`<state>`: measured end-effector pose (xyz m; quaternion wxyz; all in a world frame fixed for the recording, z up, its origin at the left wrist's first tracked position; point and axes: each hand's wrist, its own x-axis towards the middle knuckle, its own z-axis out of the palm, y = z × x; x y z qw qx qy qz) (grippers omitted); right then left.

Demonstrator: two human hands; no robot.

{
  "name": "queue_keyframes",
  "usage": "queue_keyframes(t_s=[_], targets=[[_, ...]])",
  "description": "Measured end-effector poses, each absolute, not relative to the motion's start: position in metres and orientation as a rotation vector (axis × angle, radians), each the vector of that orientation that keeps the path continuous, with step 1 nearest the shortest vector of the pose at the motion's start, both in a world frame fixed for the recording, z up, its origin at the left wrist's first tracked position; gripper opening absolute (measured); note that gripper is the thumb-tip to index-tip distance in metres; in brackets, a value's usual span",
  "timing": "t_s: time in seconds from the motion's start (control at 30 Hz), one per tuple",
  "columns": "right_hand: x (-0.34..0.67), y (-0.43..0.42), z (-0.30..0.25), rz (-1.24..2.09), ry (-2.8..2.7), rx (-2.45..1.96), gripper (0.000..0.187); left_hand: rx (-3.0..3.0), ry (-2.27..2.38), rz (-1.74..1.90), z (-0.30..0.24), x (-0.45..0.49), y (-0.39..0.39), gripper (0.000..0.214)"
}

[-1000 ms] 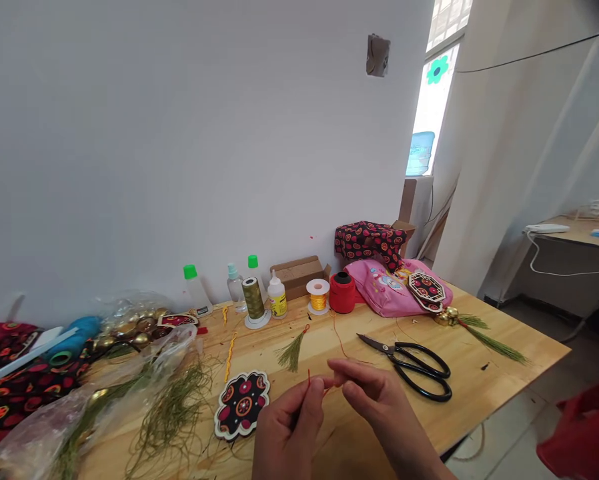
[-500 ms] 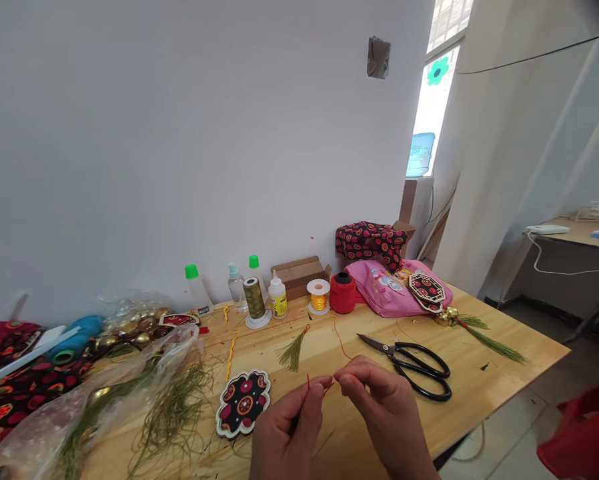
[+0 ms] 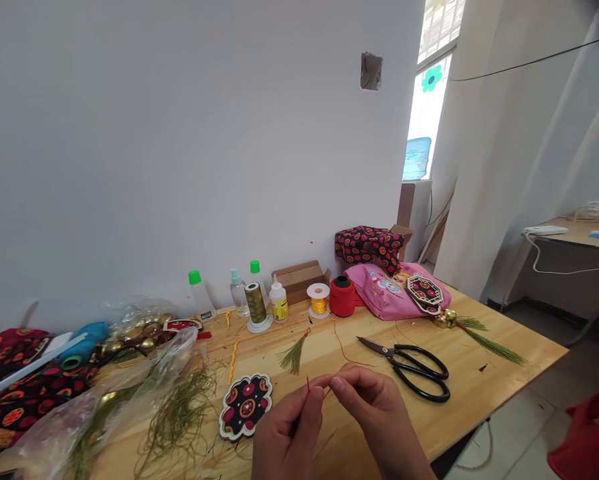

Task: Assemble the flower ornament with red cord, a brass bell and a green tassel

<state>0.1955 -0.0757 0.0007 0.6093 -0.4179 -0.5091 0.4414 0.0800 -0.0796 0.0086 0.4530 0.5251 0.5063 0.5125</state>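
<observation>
Thread (image 3: 308, 383) pinched, plastic bag (image 3: 44, 441), strands (image 3: 87, 432) seemingly inside

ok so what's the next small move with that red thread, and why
Probably draw the red thread gently snug: the left hand pinches it with a short end poking up, and the right hand is pinched close beside, where more red shows between them.
</observation>
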Motion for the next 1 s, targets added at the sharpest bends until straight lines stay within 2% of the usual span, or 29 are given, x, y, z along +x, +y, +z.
queue_keyframes(t_s=[0.2, 0.4, 0.57, 0.83, 1.0], targets=[[0.207, -0.075, 0.022, 0.499, -1.532, -0.974, 0.013, 1.569, 1.21, 1.194, 0.014, 0.077, -0.08, 0.035], [0.216, -0.074, 0.037, 0.492, -1.724, -0.946, 0.011, 1.745, 1.182, 1.017, 0.02, 0.079, -0.082, 0.036], [0.222, -0.072, 0.038, 0.668, -1.729, -0.947, 0.013, 1.738, 1.176, 0.933, 0.024, 0.081, -0.082, 0.037], [0.23, -0.064, 0.014, 1.226, -1.556, -0.756, 0.025, 1.656, 1.039, 0.808, 0.018, 0.077, -0.075, 0.041], [0.229, -0.062, 0.02, 1.518, -1.489, -0.603, 0.021, 1.65, 1.022, 0.761, 0.021, 0.076, -0.073, 0.042]])
